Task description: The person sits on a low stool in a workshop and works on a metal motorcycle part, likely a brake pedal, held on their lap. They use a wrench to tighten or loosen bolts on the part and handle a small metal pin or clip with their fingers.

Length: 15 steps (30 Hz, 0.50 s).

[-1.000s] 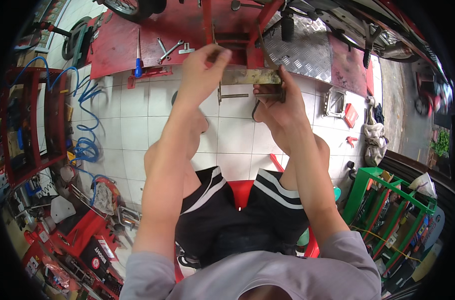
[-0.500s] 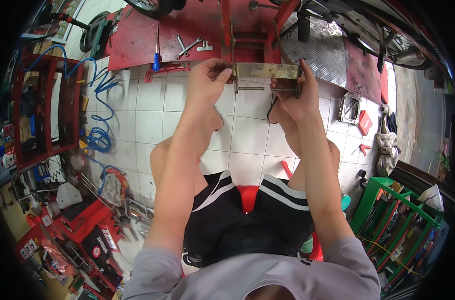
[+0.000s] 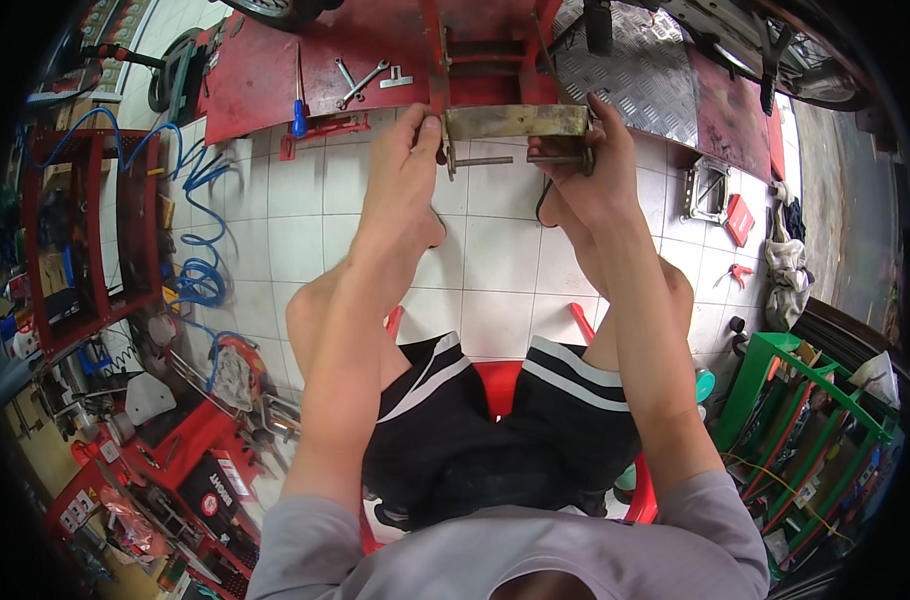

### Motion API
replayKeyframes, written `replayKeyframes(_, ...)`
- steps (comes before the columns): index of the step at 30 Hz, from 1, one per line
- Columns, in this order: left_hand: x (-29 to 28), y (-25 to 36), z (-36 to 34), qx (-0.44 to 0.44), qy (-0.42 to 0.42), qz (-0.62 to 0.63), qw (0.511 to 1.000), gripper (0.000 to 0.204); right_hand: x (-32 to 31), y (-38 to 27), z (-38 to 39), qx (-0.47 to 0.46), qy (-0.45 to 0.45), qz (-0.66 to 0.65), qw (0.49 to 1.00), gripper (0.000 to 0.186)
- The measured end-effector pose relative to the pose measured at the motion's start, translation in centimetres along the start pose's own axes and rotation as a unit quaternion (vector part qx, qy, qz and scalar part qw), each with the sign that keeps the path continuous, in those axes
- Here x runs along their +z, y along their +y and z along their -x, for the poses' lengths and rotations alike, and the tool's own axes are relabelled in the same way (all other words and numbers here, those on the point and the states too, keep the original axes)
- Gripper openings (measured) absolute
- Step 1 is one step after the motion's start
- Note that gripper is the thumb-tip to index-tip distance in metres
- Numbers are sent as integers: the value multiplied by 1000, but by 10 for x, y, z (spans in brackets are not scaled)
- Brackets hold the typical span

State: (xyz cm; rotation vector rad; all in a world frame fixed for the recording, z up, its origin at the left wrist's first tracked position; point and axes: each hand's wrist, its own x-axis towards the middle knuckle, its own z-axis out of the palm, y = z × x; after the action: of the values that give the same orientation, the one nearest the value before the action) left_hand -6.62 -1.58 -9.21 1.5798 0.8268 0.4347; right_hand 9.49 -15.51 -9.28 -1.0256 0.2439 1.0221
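Two hands meet at the bracket, one at each end of it. The left hand (image 3: 403, 155) is at the bracket's left end, thumb and fingers (image 3: 431, 130) drawn near one another against the upright end plate (image 3: 451, 145); whether they pinch anything there cannot be told, since the fingertips are partly hidden. The right hand (image 3: 607, 165) is closed on the bracket's right end, one digit raised along its outer edge and the other fingers (image 3: 538, 146) curled in underneath, by a short rod (image 3: 555, 159). The bracket (image 3: 517, 121) sits level between the hands, just before the red table (image 3: 250, 95) and above the tiled floor (image 3: 495, 250). Its face is a flat, dull yellowish metal band, worn and marked with dark stains. Below the band, a thin threaded-looking rod (image 3: 487, 161) juts inward from the left plate toward the short one, the ends lined up but apart. On the table, left of the bracket and slightly beyond it, lie two crossed wrenches (image 3: 359, 88) and a small silver piece (image 3: 397, 78), with a blue-handled screwdriver (image 3: 300, 120) farther left.
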Motion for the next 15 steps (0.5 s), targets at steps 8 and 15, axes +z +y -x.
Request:
replayKeyframes(8,15,7,1,-249,-11,230,941,44,-5,3,-5,-22,9,75,997,52)
replayKeyframes(15,5,7,-1,-337,-89,155,925,45,-11,-2,-5,23,29,277,960,46)
